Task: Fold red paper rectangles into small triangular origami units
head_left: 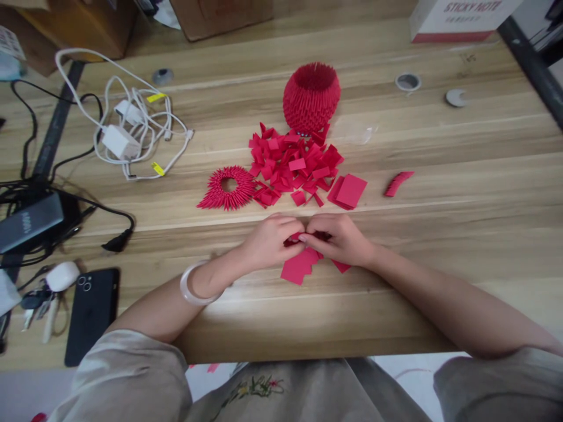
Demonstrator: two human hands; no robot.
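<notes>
My left hand [275, 241] and my right hand [341, 239] meet at the table's middle, fingers closed together on a small piece of red paper [294, 237]. Flat red paper sheets [299, 266] lie under and just below my hands. Beyond them is a pile of folded red pieces [290, 161], with a stack of red squares [348, 191] at its right. A spiky red paper ring [229, 186] sits left of the pile. Behind it stands a round red paper vase [311, 99], open at the top. A short red strip of joined pieces [398, 183] lies farther right.
White cables with chargers [121, 142] lie at the back left. A black phone [92, 316], keys [39, 299] and a dark power adapter [30, 223] are at the left. Cardboard boxes [224, 17] and a white box [461, 20] stand along the back.
</notes>
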